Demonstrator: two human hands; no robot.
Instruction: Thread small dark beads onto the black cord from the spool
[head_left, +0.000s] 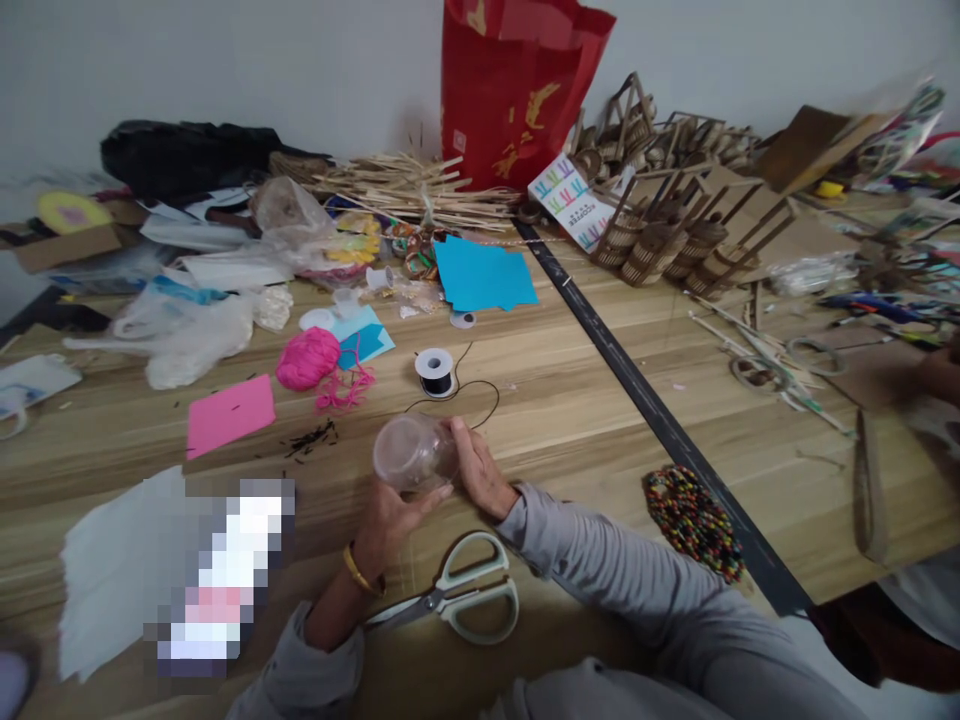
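Clear cup (414,450), likely plastic, in both hands (391,518) (484,476), spool (435,382) beyond its edge

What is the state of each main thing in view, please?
Plastic cup, tilted, held between left hand and right hand.
Scissors, lying flat; whether fully shut is unclear.
Black cord spool, upright, partly unwound.
Pink yarn, balled, with loose strands.
Bead strands, heaped.
Red bag, standing.
Pink sheet, lying flat.
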